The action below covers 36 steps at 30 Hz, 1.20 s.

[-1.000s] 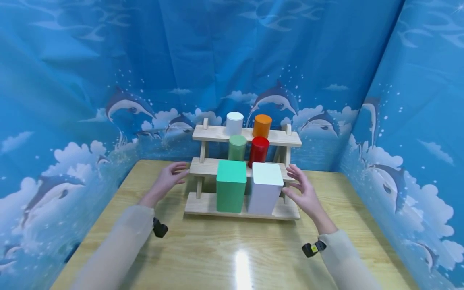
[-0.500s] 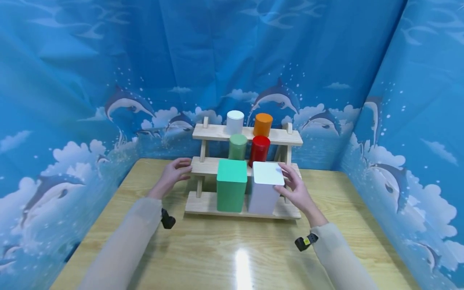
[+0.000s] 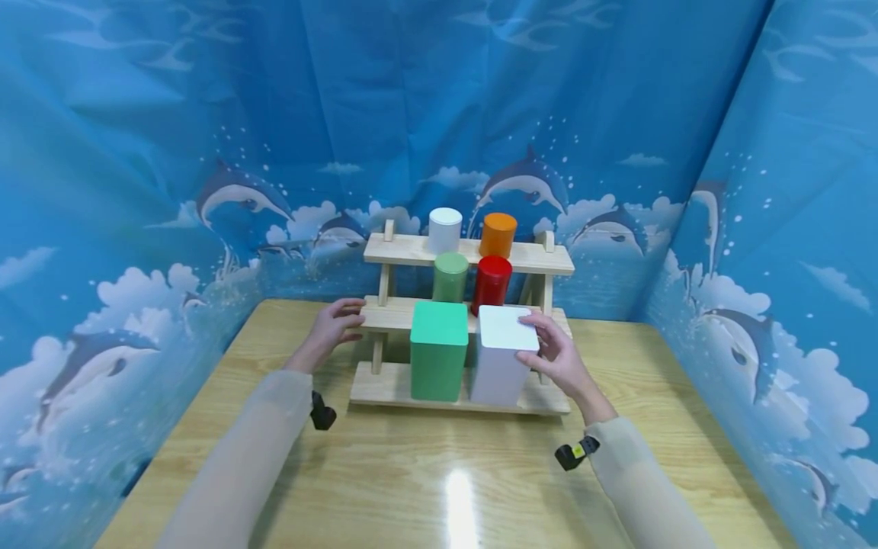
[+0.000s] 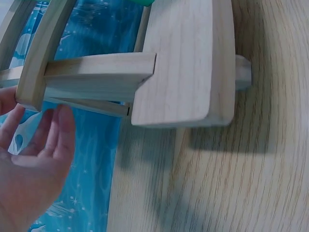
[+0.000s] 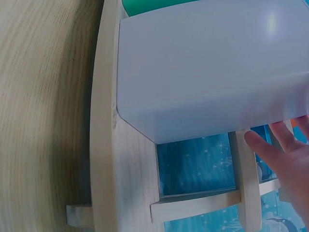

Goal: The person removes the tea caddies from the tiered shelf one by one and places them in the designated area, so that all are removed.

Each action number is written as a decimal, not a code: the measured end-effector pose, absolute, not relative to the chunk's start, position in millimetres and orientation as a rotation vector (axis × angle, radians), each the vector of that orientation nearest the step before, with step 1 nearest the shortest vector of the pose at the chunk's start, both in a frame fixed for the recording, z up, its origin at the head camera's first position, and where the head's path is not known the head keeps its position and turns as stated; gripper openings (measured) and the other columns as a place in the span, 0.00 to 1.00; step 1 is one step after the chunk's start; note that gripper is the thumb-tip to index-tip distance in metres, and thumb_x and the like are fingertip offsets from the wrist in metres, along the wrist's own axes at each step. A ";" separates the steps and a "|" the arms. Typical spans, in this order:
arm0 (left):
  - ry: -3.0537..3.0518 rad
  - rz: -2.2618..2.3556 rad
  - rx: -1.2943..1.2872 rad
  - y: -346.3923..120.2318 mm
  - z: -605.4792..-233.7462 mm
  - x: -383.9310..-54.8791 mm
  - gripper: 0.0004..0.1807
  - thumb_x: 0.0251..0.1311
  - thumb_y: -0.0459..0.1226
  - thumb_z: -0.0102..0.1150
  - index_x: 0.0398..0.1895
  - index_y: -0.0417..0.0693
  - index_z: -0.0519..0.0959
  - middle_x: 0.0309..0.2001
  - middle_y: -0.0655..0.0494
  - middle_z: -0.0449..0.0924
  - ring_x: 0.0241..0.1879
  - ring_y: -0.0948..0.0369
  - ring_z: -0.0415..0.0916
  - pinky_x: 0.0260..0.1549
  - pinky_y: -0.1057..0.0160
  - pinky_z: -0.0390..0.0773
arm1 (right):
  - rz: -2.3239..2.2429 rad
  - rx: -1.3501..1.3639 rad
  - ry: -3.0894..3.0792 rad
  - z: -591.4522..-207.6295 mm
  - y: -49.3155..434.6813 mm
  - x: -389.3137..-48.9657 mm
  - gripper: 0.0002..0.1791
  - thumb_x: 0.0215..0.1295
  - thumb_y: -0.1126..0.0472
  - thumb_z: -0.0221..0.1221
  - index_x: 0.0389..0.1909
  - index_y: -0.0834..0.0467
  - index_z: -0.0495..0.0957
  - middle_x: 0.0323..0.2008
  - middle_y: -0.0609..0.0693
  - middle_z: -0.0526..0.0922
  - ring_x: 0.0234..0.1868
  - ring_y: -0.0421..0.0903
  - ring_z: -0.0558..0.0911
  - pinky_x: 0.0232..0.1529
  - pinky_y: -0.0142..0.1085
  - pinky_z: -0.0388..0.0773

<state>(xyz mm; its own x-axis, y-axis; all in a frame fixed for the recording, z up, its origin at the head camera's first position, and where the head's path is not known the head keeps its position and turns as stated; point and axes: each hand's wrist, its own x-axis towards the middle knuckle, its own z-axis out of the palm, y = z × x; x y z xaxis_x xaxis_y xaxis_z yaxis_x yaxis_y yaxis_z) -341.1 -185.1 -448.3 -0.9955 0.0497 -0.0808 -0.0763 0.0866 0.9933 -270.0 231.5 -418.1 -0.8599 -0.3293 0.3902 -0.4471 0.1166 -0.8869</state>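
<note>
On the lowest level of a three-step wooden rack (image 3: 384, 381) stand a tall green block (image 3: 437, 354) and a tall white block (image 3: 504, 362), side by side and upright. My right hand (image 3: 559, 358) is at the right side of the white block, its fingertips at the block's upper edge. In the right wrist view, those fingers (image 5: 287, 140) lie close along the block's side, not wrapped round it. My left hand (image 3: 332, 329) is at the left end of the middle shelf. In the left wrist view, its fingers (image 4: 63, 130) curve loosely beside the shelf end; firm contact cannot be told.
A light green cylinder (image 3: 450, 279) and a red cylinder (image 3: 491, 284) stand on the middle shelf. The top shelf bears a white cylinder (image 3: 444, 230) and an orange cylinder (image 3: 497, 235). Dolphin-printed blue cloth (image 3: 343, 137) hangs behind and beside the wooden table (image 3: 384, 473).
My right hand has moved left, from beside the white block to its upper right edge. My left hand has moved slightly right, up to the middle shelf's end. The blocks stand in place.
</note>
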 end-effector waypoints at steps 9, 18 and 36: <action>2.227 2.087 -0.020 -185.4 -451.3 -341.4 0.22 0.62 0.36 0.56 0.61 0.46 0.69 0.58 0.45 0.66 0.54 0.50 0.67 0.46 0.51 0.78 | 1.822 0.767 -2.213 -422.1 232.6 -259.5 0.27 0.53 0.74 0.63 0.54 0.67 0.68 0.64 0.58 0.60 0.65 0.54 0.60 0.62 0.59 0.58; 2.169 2.153 -0.020 -187.3 -456.2 -343.4 0.22 0.62 0.35 0.56 0.60 0.45 0.69 0.57 0.47 0.66 0.51 0.53 0.69 0.48 0.52 0.77 | 1.800 0.788 -2.071 -427.8 231.1 -239.4 0.26 0.47 0.79 0.64 0.50 0.72 0.69 0.59 0.61 0.63 0.58 0.48 0.67 0.55 0.33 0.71; 2.022 2.260 -0.109 -182.1 -450.4 -343.3 0.24 0.61 0.30 0.55 0.61 0.43 0.68 0.58 0.48 0.66 0.48 0.57 0.71 0.50 0.55 0.77 | 1.812 1.104 -1.856 -414.6 218.8 -194.0 0.28 0.40 0.83 0.62 0.48 0.75 0.69 0.56 0.68 0.62 0.56 0.51 0.69 0.49 0.35 0.77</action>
<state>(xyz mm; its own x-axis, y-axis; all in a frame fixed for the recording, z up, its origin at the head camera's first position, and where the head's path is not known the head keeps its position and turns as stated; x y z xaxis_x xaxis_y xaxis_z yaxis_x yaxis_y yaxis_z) -343.3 -182.1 -450.4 -0.9917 0.0318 -0.1242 -0.1270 -0.1089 0.9859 -194.0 218.8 -414.6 -0.6499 -0.2986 0.6990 -0.7060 -0.1036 -0.7006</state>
